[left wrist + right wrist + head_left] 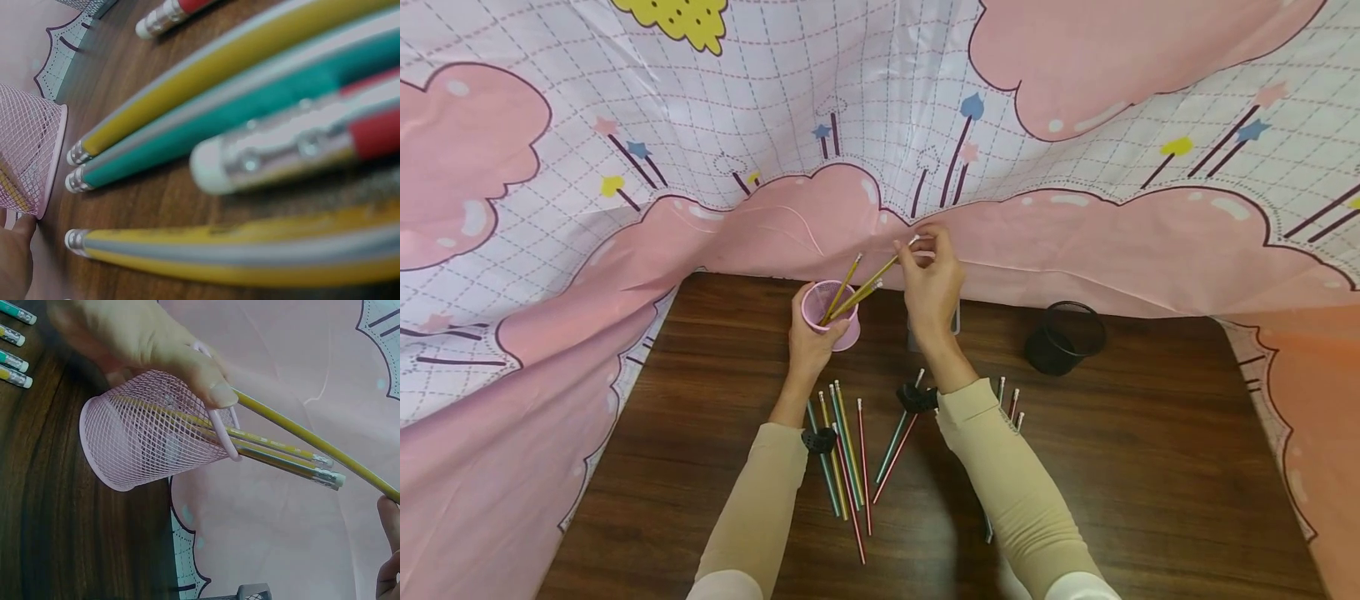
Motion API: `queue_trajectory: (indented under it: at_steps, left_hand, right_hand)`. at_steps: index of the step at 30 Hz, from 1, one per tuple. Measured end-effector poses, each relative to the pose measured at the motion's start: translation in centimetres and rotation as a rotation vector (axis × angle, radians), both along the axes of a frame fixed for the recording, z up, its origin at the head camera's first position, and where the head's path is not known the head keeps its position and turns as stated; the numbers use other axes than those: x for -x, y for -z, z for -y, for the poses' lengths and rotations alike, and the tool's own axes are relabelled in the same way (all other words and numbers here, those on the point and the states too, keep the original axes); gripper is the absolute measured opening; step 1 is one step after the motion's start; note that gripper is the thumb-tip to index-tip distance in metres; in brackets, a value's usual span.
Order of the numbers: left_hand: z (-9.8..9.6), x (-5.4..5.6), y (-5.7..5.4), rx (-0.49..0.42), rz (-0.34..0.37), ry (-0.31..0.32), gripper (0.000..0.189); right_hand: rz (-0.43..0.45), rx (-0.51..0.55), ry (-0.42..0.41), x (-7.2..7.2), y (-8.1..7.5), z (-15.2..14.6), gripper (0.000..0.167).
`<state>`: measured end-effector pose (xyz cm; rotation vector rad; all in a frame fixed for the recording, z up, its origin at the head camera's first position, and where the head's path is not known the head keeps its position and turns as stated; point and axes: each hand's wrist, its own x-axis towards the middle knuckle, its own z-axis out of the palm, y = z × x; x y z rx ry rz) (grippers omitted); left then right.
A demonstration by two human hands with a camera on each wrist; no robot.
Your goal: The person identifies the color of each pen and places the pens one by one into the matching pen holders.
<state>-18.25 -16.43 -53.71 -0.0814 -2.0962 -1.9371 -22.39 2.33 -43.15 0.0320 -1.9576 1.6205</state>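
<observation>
My left hand (pixel 807 346) grips a pink mesh pencil cup (pixel 847 337) near the back edge of the table, its thumb over the rim in the right wrist view. The cup is tilted. Several yellow pencils (pixel 281 447) stick out of it, eraser ends outward. Between thumb and fingers, my right hand (pixel 934 287) pinches another yellow pencil (pixel 312 442) close to its eraser end. This pencil slants down to the cup's mouth; its lower end is hidden behind the left thumb and rim.
Loose green, yellow and red pencils (pixel 861 467) lie on the dark wooden table (pixel 662 467), some partly under the right forearm. A black mesh cup (pixel 1052 354) stands to the right. Behind the right hand is a mostly hidden grey object (pixel 957 321). A patterned pink cloth (pixel 1045 250) hangs behind.
</observation>
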Motion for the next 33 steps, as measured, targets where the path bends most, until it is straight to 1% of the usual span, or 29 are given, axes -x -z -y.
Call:
queue_trajectory:
  at_steps: [3,6,8,11,16,20,21,24,27,28,30,33]
  left_hand:
    - [0.0,0.1,0.1,0.007,-0.011,-0.005,0.093]
    - [-0.1,0.0,0.1,0.015,-0.018,-0.007,0.092]
    - [-0.1,0.0,0.1,0.019,-0.014,-0.007,0.092]
    - [-0.1,0.0,0.1,0.025,0.009,-0.022,0.090]
    - [-0.4,0.1,0.0,0.014,0.016,-0.040,0.086]
    - [-0.4,-0.1,-0.1,-0.007,0.013,-0.015,0.086]
    - [-0.4,-0.2,-0.1,-0.005,0.018,-0.010,0.087]
    - [-0.1,-0.3,-0.4,0.014,0.037,0.030,0.088]
    - [0.5,-0.6,-0.9,0.070,0.068,0.080,0.093]
    - [0.7,-0.7,-1.1,0.075,0.073,0.102,0.096]
    - [1.3,-1.0,-1.3,0.066,0.078,0.132,0.104]
    - [1.9,-1.6,-1.7,0.040,0.081,0.153,0.112]
  right_hand:
    - [0.003,-0.034,-0.049,-0.1,0.1,0.1,0.026]
    - [0.019,-0.063,-0.125,-0.3,0.4,0.2,0.032]
    - [0.031,-0.079,-0.158,-0.4,0.6,0.2,0.036]
    - [0.046,-0.056,-0.205,-0.6,1.1,0.2,0.041]
    - [0.058,-0.003,-0.281,-0.8,2.0,0.2,0.045]
    - [0.089,-0.034,-0.302,-1.1,2.6,0.2,0.050]
    - [0.102,-0.045,-0.308,-1.2,2.7,0.2,0.051]
    - [0.143,-0.070,-0.337,-1.4,2.9,0.3,0.056]
    - [0.206,-0.076,-0.371,-1.7,3.1,0.3,0.065]
    - [0.229,-0.078,-0.381,-1.8,3.1,0.3,0.068]
    - [0.269,-0.080,-0.397,-2.1,3.3,0.4,0.074]
    - [0.303,-0.079,-0.405,-2.4,3.5,0.4,0.082]
